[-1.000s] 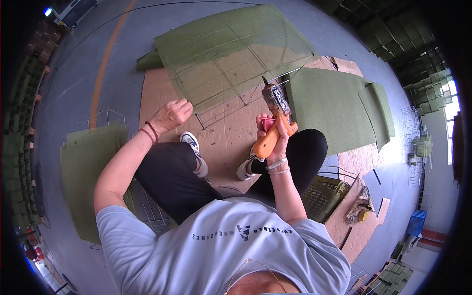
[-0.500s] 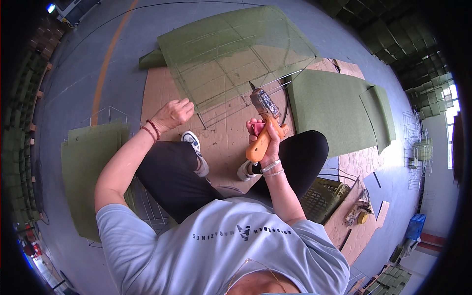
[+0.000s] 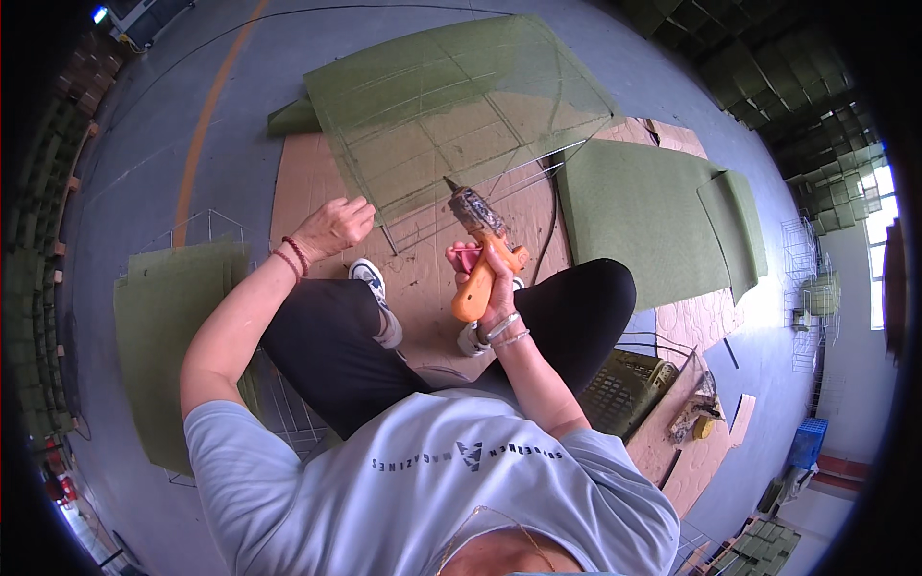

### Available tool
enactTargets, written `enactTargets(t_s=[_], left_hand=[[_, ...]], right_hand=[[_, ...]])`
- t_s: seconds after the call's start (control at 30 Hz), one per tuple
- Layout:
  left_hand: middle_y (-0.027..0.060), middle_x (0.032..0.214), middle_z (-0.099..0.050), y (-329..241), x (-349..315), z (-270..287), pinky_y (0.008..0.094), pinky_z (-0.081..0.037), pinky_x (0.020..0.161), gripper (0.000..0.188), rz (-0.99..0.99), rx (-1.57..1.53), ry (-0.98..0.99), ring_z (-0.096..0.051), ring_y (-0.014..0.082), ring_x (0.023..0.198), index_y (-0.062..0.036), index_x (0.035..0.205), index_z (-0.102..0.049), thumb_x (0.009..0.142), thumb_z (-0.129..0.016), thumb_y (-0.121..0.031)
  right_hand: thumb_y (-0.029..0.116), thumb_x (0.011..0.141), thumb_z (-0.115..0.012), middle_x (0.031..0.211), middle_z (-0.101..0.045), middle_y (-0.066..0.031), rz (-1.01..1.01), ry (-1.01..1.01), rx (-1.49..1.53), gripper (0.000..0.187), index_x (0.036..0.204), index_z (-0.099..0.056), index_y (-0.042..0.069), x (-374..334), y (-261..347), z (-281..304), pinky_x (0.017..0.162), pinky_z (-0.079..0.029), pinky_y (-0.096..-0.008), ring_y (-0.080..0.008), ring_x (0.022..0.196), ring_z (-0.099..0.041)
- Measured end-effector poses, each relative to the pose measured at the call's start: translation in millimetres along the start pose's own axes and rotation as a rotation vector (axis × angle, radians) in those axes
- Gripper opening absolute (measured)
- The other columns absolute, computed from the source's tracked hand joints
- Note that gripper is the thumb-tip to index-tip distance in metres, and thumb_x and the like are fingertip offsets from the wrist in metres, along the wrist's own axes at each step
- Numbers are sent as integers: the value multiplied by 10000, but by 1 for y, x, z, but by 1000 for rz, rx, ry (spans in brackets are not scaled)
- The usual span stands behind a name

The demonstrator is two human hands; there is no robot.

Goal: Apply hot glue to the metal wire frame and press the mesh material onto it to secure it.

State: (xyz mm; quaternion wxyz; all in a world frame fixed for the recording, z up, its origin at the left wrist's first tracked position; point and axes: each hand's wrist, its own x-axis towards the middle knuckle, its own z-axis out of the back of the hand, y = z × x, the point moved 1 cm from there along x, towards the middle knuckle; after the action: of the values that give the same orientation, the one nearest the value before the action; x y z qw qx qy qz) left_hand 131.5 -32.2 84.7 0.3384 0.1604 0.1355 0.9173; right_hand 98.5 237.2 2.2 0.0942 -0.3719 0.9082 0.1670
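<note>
My right hand [image 3: 497,286] is wrapped round the orange handle of a hot glue gun [image 3: 476,213], fingers by its red trigger. The gun's dark, smeared nozzle points forward and left, over the near edge of a green mesh sheet [image 3: 423,91]. Thin wire frame bars [image 3: 499,120] show through this see-through sheet, tilted in front of me. My left hand [image 3: 338,227] is closed beside the frame's near left corner, fingertips bunched together; whatever they pinch, if anything, cannot be made out.
Brown cardboard [image 3: 307,197] covers the floor beneath the frame. Green sheets [image 3: 634,221] lie at the right, and more green sheeting [image 3: 178,336] over wire frames at the left. A dark cable trails from the gun. An olive plastic crate [image 3: 624,389] stands by my right leg.
The glue gun in my right hand has moved left and slightly nearer, its nozzle now swung toward the left. My left hand has stayed nearly still.
</note>
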Motion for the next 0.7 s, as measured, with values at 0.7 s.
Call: enactTargets(t_s=[0.7], left_hand=[[31, 697, -439, -1, -4, -4, 252, -428, 553, 60, 10, -105, 26, -487, 148, 705, -43, 705, -519, 663, -532, -84]], right_hand=[[267, 851, -536, 1012, -582, -171, -184, 1, 43, 279, 983, -496, 25, 11, -41, 0, 562, -509, -254, -289, 996, -568]])
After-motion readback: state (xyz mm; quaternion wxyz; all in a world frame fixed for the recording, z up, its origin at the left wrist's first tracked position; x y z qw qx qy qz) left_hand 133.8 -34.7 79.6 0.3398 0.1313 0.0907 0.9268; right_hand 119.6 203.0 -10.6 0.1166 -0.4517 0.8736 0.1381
